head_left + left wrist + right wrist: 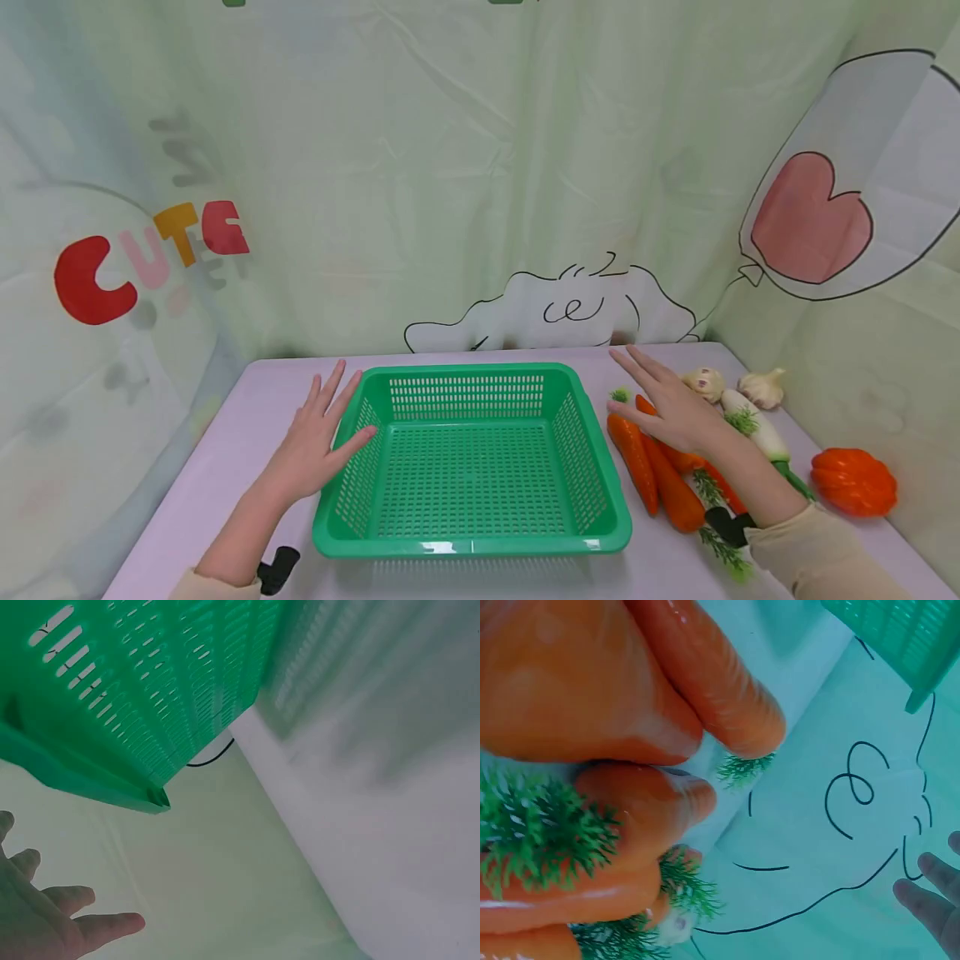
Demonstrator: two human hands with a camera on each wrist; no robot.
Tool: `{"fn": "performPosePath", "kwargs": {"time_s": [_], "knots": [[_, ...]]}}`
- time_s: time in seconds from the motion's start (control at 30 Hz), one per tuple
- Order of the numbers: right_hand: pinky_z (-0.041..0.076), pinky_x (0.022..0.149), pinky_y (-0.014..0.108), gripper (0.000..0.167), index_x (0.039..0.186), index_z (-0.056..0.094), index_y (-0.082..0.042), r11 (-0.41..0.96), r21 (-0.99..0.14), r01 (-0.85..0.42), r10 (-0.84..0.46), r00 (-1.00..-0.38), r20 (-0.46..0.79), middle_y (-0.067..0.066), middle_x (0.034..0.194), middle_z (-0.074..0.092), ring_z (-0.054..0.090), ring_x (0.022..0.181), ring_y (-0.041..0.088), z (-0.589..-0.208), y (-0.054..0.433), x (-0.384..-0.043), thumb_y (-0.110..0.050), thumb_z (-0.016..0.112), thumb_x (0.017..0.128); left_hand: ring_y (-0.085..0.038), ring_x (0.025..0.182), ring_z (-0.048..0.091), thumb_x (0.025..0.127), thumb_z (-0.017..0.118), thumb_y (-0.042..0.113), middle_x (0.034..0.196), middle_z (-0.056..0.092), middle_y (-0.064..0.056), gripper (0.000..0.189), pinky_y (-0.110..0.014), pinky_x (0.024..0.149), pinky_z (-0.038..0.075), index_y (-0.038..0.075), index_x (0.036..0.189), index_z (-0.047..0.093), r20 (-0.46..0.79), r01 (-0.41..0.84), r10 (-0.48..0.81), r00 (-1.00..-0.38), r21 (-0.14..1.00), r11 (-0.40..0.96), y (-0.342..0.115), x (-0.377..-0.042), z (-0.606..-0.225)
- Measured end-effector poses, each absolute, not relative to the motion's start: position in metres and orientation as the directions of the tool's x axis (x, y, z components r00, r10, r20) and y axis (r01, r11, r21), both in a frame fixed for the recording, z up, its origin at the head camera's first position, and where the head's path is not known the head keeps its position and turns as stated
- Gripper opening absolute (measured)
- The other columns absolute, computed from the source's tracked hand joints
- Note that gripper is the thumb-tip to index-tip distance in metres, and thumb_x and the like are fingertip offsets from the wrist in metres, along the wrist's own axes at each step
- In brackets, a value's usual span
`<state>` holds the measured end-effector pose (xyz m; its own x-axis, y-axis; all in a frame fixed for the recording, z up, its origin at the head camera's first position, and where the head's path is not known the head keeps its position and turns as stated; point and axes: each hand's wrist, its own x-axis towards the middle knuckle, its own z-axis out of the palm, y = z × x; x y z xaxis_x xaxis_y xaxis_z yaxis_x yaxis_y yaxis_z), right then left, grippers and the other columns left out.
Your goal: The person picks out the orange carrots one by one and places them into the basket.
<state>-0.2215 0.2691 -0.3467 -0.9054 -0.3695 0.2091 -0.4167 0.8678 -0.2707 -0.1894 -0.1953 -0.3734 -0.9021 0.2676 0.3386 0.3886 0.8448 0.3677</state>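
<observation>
Pale green printed curtains (337, 183) surround the whitish table (217, 475). Fingers spread wide, the left hand (311, 446) hovers by the left rim of the green perforated plastic basket (472, 547), mid-table; the right hand (678, 412), fingers likewise spread, hovers above glossy orange carrots (672, 493), partly blocking them. Beyond, two whitish garlic bulbs (762, 388) and a long white radish (759, 429) lie toward the far right corner, a ribbed red-orange vegetable (853, 482) at the right edge.
</observation>
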Motion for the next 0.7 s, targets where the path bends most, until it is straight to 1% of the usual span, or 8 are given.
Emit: {"fn": "performPosePath", "kwargs": {"time_s": [0.1,0.23,0.33,0.53,0.7], "knots": [[0.030,0.089,0.066,0.072,0.148,0.017,-0.020,0.862,-0.298,-0.410,-0.362,-0.910,0.204,0.019,0.148,0.019,0.026,0.127,0.048,-0.350,0.271,-0.223,-0.047,0.051,0.090,-0.042,0.135,0.001,0.090,0.051,0.045,0.154,0.003,-0.005,0.073,-0.073,0.091,0.016,0.023,0.148,0.014,0.330,0.380,0.255,-0.909,0.406,0.831,-0.195,-0.189,-0.376],[0.027,0.091,0.067,0.072,0.148,0.018,-0.019,0.847,-0.335,-0.413,-0.361,-0.909,0.206,0.022,0.147,0.020,0.026,0.126,0.049,-0.357,0.273,-0.225,-0.045,0.052,0.090,-0.043,0.135,0.000,0.091,0.051,0.044,0.154,0.003,-0.004,0.072,-0.072,0.093,0.016,0.026,0.148,0.011,0.324,0.379,0.247,-0.913,0.451,0.808,-0.196,-0.189,-0.381],[0.025,0.091,0.069,0.072,0.147,0.019,-0.018,0.845,-0.357,-0.398,-0.350,-0.917,0.193,0.023,0.146,0.020,0.024,0.126,0.050,-0.362,0.274,-0.226,-0.045,0.053,0.089,-0.043,0.135,0.001,0.091,0.051,0.045,0.154,0.003,-0.004,0.072,-0.072,0.092,0.017,0.025,0.148,0.011,0.313,0.370,0.237,-0.919,0.484,0.793,-0.196,-0.190,-0.385],[0.028,0.087,0.070,0.074,0.146,0.022,-0.012,0.864,-0.367,-0.345,-0.311,-0.938,0.151,0.027,0.144,0.022,0.028,0.123,0.052,-0.372,0.279,-0.228,-0.049,0.051,0.089,-0.045,0.134,0.003,0.091,0.051,0.042,0.153,0.004,-0.008,0.072,-0.072,0.091,0.018,0.023,0.148,0.012,0.307,0.364,0.224,-0.925,0.545,0.755,-0.195,-0.191,-0.392],[0.030,0.085,0.070,0.073,0.145,0.024,-0.010,0.866,-0.371,-0.335,-0.299,-0.942,0.153,0.029,0.143,0.023,0.031,0.121,0.053,-0.382,0.283,-0.231,-0.048,0.051,0.089,-0.046,0.134,0.005,0.092,0.051,0.039,0.153,0.005,-0.010,0.070,-0.072,0.092,0.017,0.023,0.148,0.012,0.309,0.366,0.217,-0.926,0.595,0.715,-0.194,-0.193,-0.395]]}}
